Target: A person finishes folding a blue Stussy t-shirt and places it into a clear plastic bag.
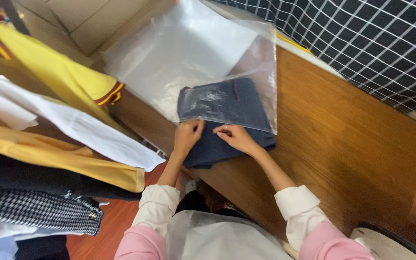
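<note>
Left hand [187, 136] and right hand [235, 137] each pinch the open edge of a clear bag [193, 58] over a folded navy garment [227, 130] on the bench [343, 139].

At the bottom of the frame, both arms wear pink sleeves [143, 243] ending in wide, turned-back white cuffs [295, 201]. Forearms are bare; a pale grey apron-like front [217, 238] lies between.

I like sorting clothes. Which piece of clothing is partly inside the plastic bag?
The folded dark blue garment on the table; the yellow, white and checked clothes hang outside at the left.
</note>
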